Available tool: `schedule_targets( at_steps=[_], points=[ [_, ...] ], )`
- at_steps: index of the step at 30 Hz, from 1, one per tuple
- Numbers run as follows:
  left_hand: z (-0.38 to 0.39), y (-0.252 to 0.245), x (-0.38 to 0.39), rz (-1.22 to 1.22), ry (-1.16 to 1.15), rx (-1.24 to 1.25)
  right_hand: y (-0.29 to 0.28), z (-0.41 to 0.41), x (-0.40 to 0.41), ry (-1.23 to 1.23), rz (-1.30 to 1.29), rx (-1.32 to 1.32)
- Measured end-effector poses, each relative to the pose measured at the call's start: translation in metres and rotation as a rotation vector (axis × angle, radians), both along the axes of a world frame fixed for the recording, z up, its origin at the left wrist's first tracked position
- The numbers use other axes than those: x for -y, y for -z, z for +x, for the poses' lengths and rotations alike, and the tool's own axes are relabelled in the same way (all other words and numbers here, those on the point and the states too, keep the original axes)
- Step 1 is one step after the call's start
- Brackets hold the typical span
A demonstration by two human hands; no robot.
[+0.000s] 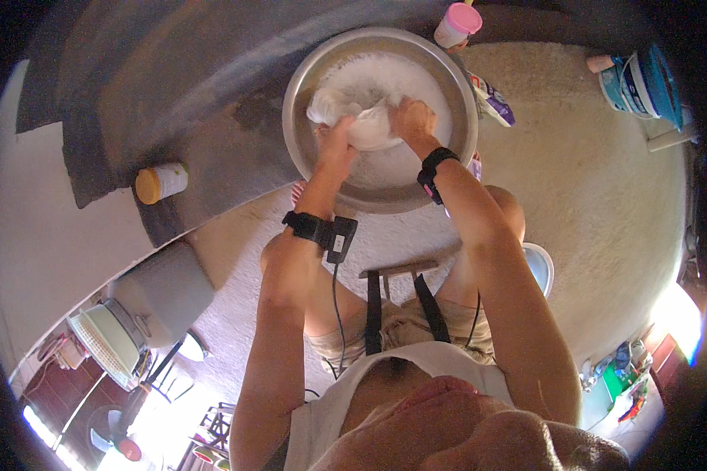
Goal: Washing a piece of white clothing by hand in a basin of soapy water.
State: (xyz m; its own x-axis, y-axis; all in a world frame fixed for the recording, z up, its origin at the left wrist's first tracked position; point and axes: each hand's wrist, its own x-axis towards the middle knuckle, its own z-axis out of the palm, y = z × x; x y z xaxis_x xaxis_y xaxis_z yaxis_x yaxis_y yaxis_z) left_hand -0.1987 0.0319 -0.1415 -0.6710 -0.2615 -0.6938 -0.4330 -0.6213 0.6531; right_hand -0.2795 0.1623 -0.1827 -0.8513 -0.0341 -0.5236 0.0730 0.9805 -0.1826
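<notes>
A wide metal basin (383, 203) stands on the floor in front of me, holding white suds (383, 65). A bunched white cloth (372, 128) stretches between my two hands inside it. My left hand (334, 144) grips the near left part of the cloth, slightly blurred. On the right, my right hand (413, 119) is closed in a fist around the cloth's other end. One end of the cloth lies loose in the suds beyond my left hand. Each wrist bears a black strap.
A tub with a pink lid (463, 19) stands behind the basin, and a plastic packet (495, 103) lies to its right. A yellow-lidded container (161, 183) is at left. Blue buckets (639, 85) stand far right. A pale blue basin (539, 268) is beside my right leg.
</notes>
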Motion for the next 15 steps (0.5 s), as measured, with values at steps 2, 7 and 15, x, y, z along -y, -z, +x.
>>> schedule_targets(
  at_steps=[2,7,15],
  points=[
    [0.013,0.024,0.014,-0.323,0.197,-0.211,0.015,-0.006,-0.010,-0.007,-0.019,-0.183],
    [0.013,0.024,0.031,-0.498,0.628,-0.100,0.038,0.002,-0.013,0.224,-0.304,-0.269],
    [0.033,0.006,0.023,-0.224,0.563,-0.003,0.001,0.019,0.014,-0.026,-0.163,0.125]
  ],
)
